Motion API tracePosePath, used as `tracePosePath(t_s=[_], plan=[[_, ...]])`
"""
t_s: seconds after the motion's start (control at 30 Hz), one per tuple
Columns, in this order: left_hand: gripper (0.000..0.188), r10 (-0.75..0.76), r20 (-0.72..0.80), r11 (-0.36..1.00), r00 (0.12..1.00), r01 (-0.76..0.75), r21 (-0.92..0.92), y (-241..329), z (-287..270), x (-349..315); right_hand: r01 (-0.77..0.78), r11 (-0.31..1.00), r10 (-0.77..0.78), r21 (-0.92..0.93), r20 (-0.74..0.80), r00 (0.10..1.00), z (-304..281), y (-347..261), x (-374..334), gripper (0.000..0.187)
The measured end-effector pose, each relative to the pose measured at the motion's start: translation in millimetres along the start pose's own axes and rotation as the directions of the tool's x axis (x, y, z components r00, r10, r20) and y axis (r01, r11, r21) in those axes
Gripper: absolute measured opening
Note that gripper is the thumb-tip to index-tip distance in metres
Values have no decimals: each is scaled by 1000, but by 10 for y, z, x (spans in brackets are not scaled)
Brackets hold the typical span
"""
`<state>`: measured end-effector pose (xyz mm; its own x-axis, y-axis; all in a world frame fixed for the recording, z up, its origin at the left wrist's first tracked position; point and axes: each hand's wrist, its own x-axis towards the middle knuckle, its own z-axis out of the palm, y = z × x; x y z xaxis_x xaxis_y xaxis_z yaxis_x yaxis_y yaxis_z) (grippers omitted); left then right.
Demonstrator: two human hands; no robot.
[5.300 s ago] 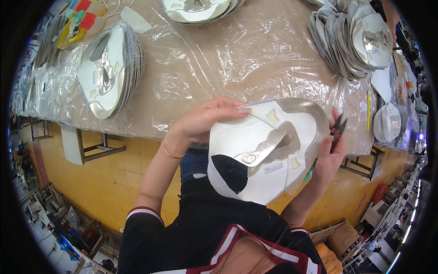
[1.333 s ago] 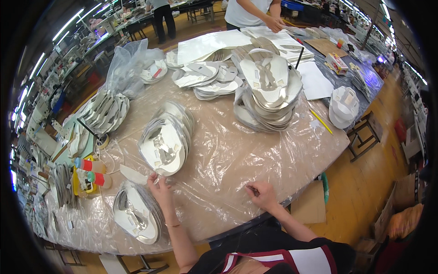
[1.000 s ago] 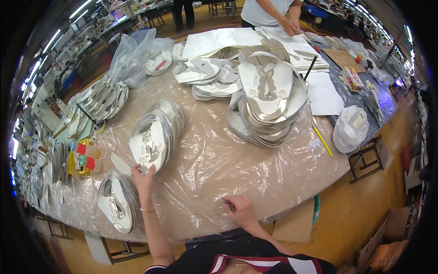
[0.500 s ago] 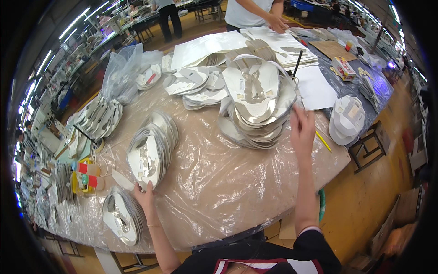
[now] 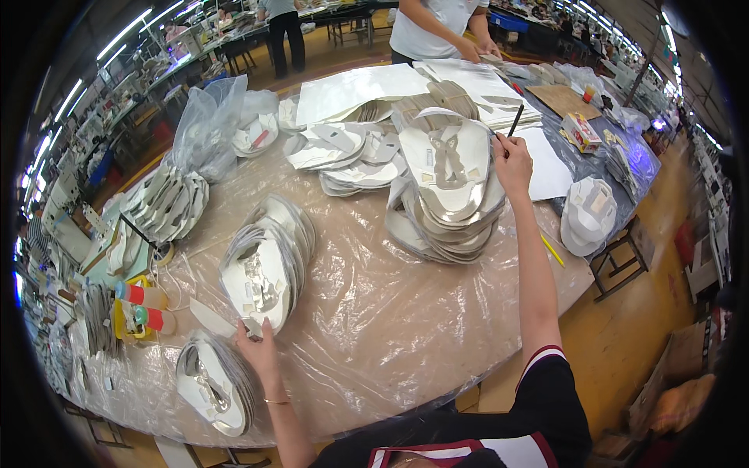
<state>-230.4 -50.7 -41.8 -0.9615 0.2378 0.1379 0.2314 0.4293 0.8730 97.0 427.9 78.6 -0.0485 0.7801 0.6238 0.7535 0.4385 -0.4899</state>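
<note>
My left hand (image 5: 257,351) is at the near end of a middle stack of white and grey shoe uppers (image 5: 265,269). Its thumb and fingertips grip the edge of the top upper. Farther right, my right hand (image 5: 512,168) is closed around a slim black pen-like stick (image 5: 516,119), pointing up and away. That hand is beside the right edge of a taller stack of shoe uppers (image 5: 445,175). The tip of the stick's lower end is hidden by the fingers. Another stack of uppers (image 5: 212,382) lies left of my left forearm.
Bottles with red bands (image 5: 148,296) stand in a yellow holder at left. A yellow pencil-like stick (image 5: 552,249) and white uppers (image 5: 589,214) lie at right. White sheets (image 5: 359,90) lie at the back, where a co-worker (image 5: 437,31) stands. Clear plastic film (image 5: 374,335) covers the table.
My right hand has moved up and away from me, and the black stick now leans more to the right. My left hand stays at the middle stack. The co-worker's hands have shifted slightly.
</note>
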Motion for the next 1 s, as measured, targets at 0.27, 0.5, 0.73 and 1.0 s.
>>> tracePosePath(t_s=[0.27, 0.5, 0.73, 1.0], plan=[[68, 14, 24, 998, 1000, -12, -59, -68, -1, 23, -42, 998, 38, -39, -103, 994, -11, -51, 33, 26], [68, 37, -6, 997, 999, -36, 74, -88, 0, 101, -38, 997, 28, -70, -144, 989, 12, 82, 27, 25], [38, 87, -30, 991, 996, -84, 104, -32, -112, 401, -97, 682, 289, 725, -144, 947, -2, 360, -352, 33], [41, 162, 10, 910, 987, -153, 385, 423, -196, 216, -398, 648, 315, 650, 248, 916, -387, -91, -1910, 37]])
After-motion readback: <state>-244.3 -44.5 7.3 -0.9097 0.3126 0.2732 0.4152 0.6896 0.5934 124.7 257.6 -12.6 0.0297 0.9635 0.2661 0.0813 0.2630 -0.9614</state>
